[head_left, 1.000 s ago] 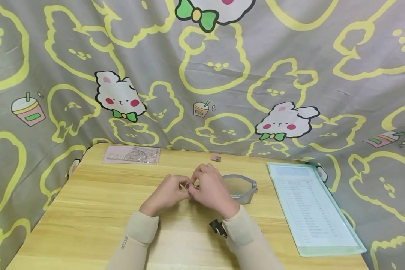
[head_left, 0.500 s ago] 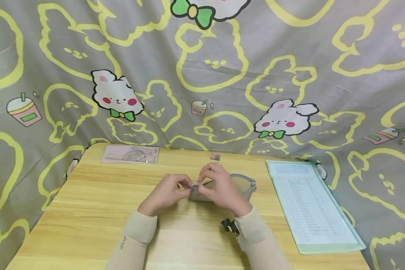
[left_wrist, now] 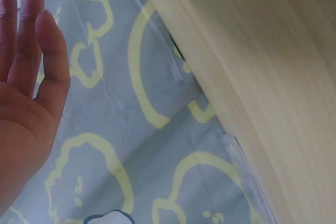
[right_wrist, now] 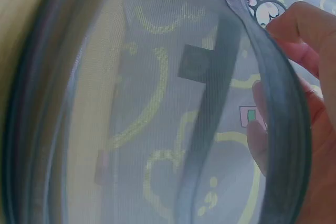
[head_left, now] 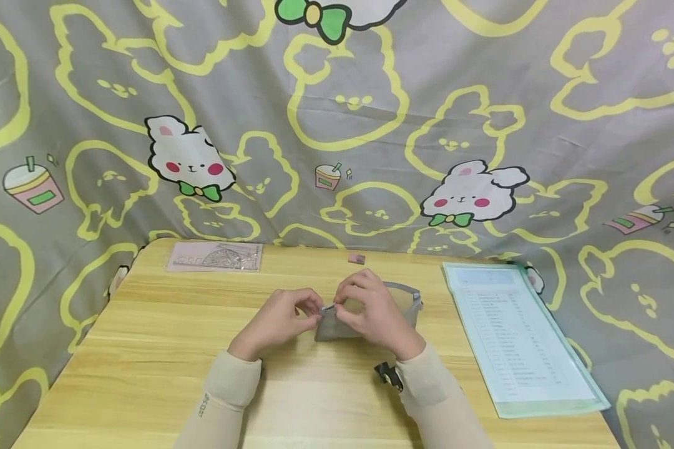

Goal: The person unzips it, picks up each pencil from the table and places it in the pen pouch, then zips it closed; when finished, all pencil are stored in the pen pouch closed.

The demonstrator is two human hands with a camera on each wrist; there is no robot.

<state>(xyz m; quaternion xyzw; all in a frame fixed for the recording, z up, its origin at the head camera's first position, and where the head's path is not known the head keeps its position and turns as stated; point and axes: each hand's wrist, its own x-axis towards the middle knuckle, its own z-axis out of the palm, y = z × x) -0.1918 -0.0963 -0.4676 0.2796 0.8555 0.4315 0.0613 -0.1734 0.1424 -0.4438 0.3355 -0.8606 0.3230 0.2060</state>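
Note:
A grey zippered mesh pencil pouch (head_left: 342, 329) stands on the wooden table, its mouth open towards the right end. My left hand (head_left: 281, 319) pinches the pouch's left corner between thumb and fingers; in the left wrist view only part of this hand (left_wrist: 31, 77) shows. Close beside it, my right hand (head_left: 373, 312) pinches the small zipper pull (head_left: 328, 307) at the left end of the pouch's top edge. Through the right wrist view the see-through mesh (right_wrist: 157, 77) fills the middle, with the zipper edge (right_wrist: 286, 108) in front of my right fingers.
A clear packet of drawing rulers (head_left: 213, 257) lies at the back left. A small pink eraser-like block (head_left: 356, 258) is at the back edge. On the right lies a pale green document folder (head_left: 525, 337). A patterned grey curtain (head_left: 371, 168) hangs behind the table (head_left: 146, 374).
My right hand has moved slightly right, away from the left hand, which has barely moved. The left part of the pouch, earlier hidden behind my hands, now shows between them.

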